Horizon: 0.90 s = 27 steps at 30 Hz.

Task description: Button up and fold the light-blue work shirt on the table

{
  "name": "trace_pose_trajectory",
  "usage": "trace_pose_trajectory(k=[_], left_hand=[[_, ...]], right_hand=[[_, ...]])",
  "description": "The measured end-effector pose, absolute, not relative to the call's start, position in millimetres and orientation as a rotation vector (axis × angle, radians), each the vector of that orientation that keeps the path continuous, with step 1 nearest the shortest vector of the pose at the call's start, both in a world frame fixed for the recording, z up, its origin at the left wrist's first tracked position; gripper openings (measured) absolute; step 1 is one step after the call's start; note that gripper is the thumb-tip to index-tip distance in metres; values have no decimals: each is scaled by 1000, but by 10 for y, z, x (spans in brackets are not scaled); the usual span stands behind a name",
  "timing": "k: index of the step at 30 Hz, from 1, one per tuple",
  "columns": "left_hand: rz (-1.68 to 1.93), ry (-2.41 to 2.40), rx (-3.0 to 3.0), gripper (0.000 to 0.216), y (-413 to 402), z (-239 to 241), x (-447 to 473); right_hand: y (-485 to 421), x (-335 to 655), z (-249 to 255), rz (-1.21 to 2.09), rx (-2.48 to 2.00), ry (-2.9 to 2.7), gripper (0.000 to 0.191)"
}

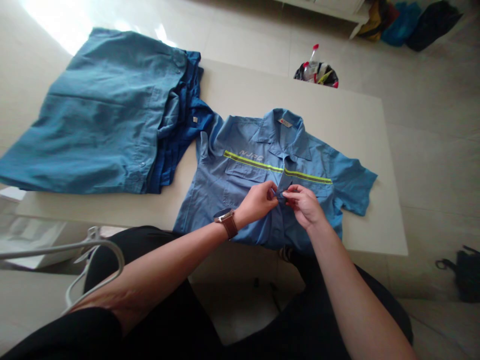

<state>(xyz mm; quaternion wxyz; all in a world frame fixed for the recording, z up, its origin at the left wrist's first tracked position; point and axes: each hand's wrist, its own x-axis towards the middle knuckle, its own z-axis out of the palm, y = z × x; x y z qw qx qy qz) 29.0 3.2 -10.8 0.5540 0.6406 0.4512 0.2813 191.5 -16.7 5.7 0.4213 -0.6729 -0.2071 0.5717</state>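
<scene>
A blue short-sleeved work shirt (243, 130) lies front up, its collar pointing away from me and its lower end hanging over the near table edge. A yellow and grey reflective stripe crosses the chest, with pale lettering above it. My left hand (259, 201), below a wristwatch, pinches the front placket just under the stripe. Close beside it, my right hand (305, 204) pinches the placket's other side between thumb and fingers. Both hands are closed on the cloth. Whether a button is between the fingertips is too small to tell.
A stack of folded blue garments (108, 110) covers the left part of the white table (360, 125). Past the far edge stands a black-lined bin (330, 77) with bottles. A grey cable (63, 250) loops at lower left. Bags (431, 25) lie on the floor at far right.
</scene>
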Motion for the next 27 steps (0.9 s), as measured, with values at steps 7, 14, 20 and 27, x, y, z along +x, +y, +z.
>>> trace_pose_trajectory(k=[7, 14, 20, 27], left_hand=[[524, 1096, 1938, 27, 60, -41, 208], [217, 1064, 2385, 40, -18, -142, 93], [156, 998, 2514, 36, -112, -119, 119], [183, 990, 2517, 35, -61, -137, 121]], right_hand=[[-166, 1946, -66, 950, -1800, -1135, 20], [-267, 1896, -96, 600, -1786, -1758, 41], [-293, 1929, -190, 523, -1945, -1871, 47], [-236, 2026, -153, 439, -2046, -1722, 47]])
